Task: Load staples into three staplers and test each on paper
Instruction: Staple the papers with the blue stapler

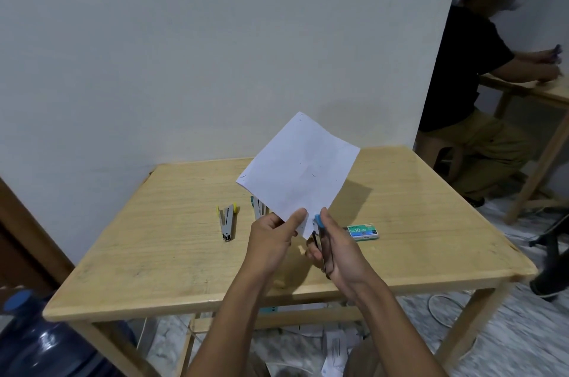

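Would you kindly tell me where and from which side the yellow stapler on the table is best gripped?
Take the yellow stapler across its grey middle, from above: it lies flat on the table, long and narrow, with bare wood on either side.

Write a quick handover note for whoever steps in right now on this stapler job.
Left hand pinches the lower corner of the paper, held above the table.
Right hand grips the blue-tipped stapler at that same corner.
Yellow-tipped stapler and a third stapler, half hidden behind the paper, lie on the table; staple box further right.
Paper carries small dark marks, possibly staples.
Left: press this test; whether the other two are loaded cannot be told.
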Available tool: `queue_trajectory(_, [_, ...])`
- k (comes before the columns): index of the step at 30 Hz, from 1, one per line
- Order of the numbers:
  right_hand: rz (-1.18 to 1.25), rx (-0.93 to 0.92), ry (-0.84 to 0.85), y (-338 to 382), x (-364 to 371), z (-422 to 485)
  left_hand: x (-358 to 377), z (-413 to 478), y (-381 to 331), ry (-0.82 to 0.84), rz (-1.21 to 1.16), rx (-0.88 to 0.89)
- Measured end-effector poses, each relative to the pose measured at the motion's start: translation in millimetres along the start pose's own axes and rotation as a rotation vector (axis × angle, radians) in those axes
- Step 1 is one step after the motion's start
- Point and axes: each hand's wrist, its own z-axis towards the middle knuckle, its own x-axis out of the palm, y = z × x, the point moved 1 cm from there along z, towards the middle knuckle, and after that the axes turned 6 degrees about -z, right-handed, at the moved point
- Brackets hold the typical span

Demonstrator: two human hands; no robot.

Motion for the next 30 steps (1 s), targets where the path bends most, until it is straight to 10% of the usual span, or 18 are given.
queue_trajectory(30, [-0.074, -0.007, -0.113, 16.7, -6.8, -6.7, -9.5, 10.9, -8.6, 0.029, -0.074, 0.015])
